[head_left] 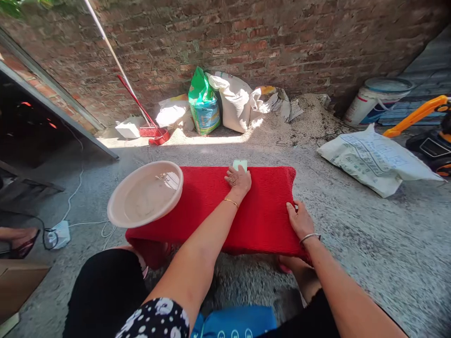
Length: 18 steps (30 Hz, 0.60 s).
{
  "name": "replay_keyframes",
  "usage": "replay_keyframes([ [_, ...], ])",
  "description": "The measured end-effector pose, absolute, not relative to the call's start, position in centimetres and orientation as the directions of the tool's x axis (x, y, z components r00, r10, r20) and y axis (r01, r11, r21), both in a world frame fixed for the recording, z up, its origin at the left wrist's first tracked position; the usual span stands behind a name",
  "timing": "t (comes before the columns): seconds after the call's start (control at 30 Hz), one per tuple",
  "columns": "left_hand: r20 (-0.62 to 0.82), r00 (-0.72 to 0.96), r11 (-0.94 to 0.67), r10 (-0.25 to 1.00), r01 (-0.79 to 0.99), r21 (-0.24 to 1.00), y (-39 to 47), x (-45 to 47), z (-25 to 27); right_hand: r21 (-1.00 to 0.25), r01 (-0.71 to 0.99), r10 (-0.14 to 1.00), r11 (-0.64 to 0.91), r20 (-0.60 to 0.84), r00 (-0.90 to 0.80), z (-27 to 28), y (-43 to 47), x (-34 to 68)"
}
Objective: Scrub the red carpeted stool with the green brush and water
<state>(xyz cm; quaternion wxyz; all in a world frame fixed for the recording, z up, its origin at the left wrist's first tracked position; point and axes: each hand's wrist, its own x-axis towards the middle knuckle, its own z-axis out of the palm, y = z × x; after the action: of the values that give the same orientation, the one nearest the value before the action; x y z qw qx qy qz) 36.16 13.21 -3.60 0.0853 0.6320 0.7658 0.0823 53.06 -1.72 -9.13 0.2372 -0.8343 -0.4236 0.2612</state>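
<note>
Covering part of a pale green block [240,164]: left hand [238,181], fingers spread, can't tell if clasped round it. Block pokes out just past those fingertips; likely light, firm, maybe slippery, take by sides. Right hand [300,219] pinches red plush cloth [206,202] at its edge; cloth runs leftward from that grip, probably soft, floppy, heavy if wet, best held by edges.

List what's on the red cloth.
On the cloth: basin at left; pale green item at far edge, its near part hidden by the left hand; right hand at right edge. What's under the basin can't be seen.
</note>
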Motion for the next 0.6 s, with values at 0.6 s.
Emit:
replay_keyframes([
  [0.6, -0.093, 0.126, -0.091, 0.988, 0.944, 0.318, 7.1, 38.3, -1.8, -0.604, 0.596, 0.831, -0.529, -0.227, 0.508, -9.4, -1.6, 53.2],
])
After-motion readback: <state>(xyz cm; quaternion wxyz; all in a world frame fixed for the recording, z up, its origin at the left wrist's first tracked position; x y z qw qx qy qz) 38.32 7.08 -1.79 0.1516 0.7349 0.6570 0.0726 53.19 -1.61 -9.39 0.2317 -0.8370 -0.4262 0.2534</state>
